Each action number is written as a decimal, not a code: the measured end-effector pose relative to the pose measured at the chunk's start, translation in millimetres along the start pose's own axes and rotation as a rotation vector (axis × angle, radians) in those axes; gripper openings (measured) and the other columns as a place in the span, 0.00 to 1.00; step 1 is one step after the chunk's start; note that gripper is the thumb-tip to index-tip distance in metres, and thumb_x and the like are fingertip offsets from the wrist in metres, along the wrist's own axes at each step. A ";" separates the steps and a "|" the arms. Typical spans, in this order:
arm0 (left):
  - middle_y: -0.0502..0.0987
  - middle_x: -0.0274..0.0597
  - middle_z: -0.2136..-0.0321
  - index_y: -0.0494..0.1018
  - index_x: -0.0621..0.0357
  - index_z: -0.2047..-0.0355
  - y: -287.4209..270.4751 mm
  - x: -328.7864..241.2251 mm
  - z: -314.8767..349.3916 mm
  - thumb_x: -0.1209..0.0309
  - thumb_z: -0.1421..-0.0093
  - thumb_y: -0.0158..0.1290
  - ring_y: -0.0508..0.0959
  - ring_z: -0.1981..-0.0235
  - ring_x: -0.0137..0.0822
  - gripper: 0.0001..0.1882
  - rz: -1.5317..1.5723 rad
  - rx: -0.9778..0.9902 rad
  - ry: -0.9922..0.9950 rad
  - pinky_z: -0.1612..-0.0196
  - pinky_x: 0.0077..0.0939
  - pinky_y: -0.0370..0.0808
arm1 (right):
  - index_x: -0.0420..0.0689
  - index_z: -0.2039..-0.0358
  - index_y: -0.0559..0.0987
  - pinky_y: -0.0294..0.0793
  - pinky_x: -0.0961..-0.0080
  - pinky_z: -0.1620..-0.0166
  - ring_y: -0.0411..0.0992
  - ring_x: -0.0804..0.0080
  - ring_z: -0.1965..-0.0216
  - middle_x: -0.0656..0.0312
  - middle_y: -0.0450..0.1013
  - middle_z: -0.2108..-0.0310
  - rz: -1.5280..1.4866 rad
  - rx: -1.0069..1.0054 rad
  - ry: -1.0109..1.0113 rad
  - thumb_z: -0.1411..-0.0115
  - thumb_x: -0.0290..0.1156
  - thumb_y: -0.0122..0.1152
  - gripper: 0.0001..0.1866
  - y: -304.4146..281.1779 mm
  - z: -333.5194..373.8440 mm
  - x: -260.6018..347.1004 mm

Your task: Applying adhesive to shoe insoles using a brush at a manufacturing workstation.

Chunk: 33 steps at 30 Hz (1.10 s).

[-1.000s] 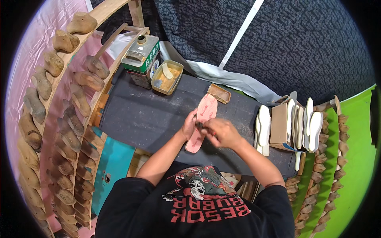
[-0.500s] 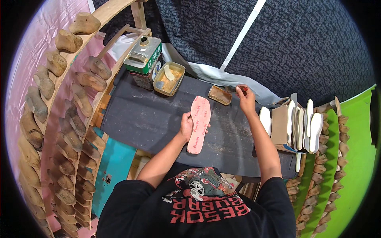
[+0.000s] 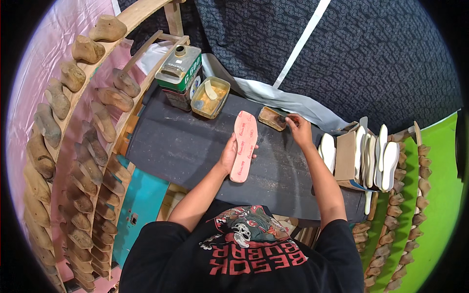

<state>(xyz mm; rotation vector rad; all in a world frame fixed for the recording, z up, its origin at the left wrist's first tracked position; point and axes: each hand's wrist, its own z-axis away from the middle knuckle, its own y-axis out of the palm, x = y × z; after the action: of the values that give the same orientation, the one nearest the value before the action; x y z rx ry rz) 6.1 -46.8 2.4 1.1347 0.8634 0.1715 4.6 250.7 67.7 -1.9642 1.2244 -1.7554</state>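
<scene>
Left hand: fingers curled around a pink insole.
Right hand: fingertips pinch a small dark object at a shallow tray.
Pink insole: above the dark tabletop, printed face up.

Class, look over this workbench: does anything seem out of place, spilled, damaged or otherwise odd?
Mildly: one white sole-shaped piece pokes out low near the right edge of the dark tabletop, unlike the white pieces standing in the cardboard box. Pale marks look like dust. No obvious spill shows.
</scene>
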 end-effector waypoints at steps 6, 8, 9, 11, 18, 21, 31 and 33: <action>0.78 0.44 0.45 0.66 0.55 0.34 19.1 -8.1 3.7 0.45 0.27 0.34 0.82 0.51 0.43 0.33 0.049 0.039 0.141 0.57 0.37 0.84 | 0.38 0.58 0.84 0.77 0.75 0.62 0.77 0.77 0.68 0.60 0.83 0.68 -0.197 -0.079 0.061 0.35 0.37 0.67 0.14 -9.5 -3.6 11.4; 0.78 0.43 0.45 0.66 0.55 0.33 22.8 -8.9 -1.6 0.45 0.26 0.33 0.82 0.49 0.43 0.33 -0.007 0.036 0.107 0.58 0.37 0.84 | 0.37 0.59 0.83 0.77 0.78 0.61 0.77 0.79 0.68 0.61 0.82 0.68 -0.299 -0.127 0.059 0.34 0.35 0.67 0.13 -17.3 -6.9 14.8; 0.78 0.43 0.45 0.66 0.55 0.33 22.0 -9.5 -3.5 0.45 0.26 0.33 0.82 0.49 0.43 0.33 -0.009 0.036 0.104 0.58 0.37 0.84 | 0.37 0.59 0.83 0.77 0.78 0.61 0.77 0.79 0.68 0.61 0.82 0.68 -0.301 -0.129 0.062 0.34 0.35 0.67 0.13 -19.5 -5.8 23.9; 0.79 0.43 0.45 0.66 0.55 0.33 18.5 -9.6 -3.8 0.46 0.25 0.33 0.82 0.49 0.43 0.32 -0.011 0.076 0.123 0.58 0.37 0.84 | 0.38 0.58 0.81 0.78 0.77 0.62 0.76 0.78 0.66 0.64 0.80 0.66 -0.430 -0.003 -0.033 0.32 0.33 0.65 0.11 -25.4 -0.9 64.1; 0.78 0.44 0.46 0.64 0.55 0.33 22.4 -7.8 -14.5 0.46 0.24 0.32 0.82 0.50 0.43 0.32 -0.017 0.075 0.069 0.58 0.33 0.84 | 0.38 0.58 0.80 0.78 0.75 0.60 0.79 0.73 0.67 0.61 0.80 0.67 -0.283 0.138 -0.271 0.33 0.29 0.64 0.08 -42.9 23.1 139.5; 0.79 0.44 0.47 0.66 0.56 0.34 30.2 -7.3 -15.6 0.46 0.24 0.32 0.82 0.51 0.42 0.32 0.022 0.062 0.082 0.56 0.34 0.84 | 0.39 0.58 0.81 0.79 0.68 0.59 0.81 0.61 0.65 0.52 0.81 0.65 -0.123 0.136 -0.408 0.35 0.30 0.64 0.09 -39.8 37.0 151.8; 0.81 0.50 0.52 0.68 0.56 0.36 30.4 -23.3 -17.3 0.43 0.24 0.29 0.81 0.56 0.38 0.35 0.164 0.176 0.035 0.50 0.34 0.79 | 0.39 0.61 0.79 0.78 0.63 0.66 0.78 0.54 0.71 0.52 0.78 0.69 -0.166 0.379 -0.578 0.38 0.30 0.66 0.09 -30.5 78.5 166.3; 0.81 0.47 0.52 0.68 0.55 0.36 42.6 -17.5 -19.2 0.43 0.24 0.29 0.81 0.55 0.36 0.34 0.183 0.125 0.092 0.50 0.32 0.78 | 0.37 0.62 0.79 0.78 0.71 0.65 0.79 0.63 0.70 0.53 0.78 0.68 -0.135 0.207 -0.525 0.37 0.27 0.65 0.07 -26.9 59.3 155.3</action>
<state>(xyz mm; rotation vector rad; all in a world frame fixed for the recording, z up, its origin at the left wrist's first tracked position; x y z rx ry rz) -6.2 -23.2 44.6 1.3321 0.8606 0.3259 58.6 137.8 180.4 -2.2172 0.7206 -1.2302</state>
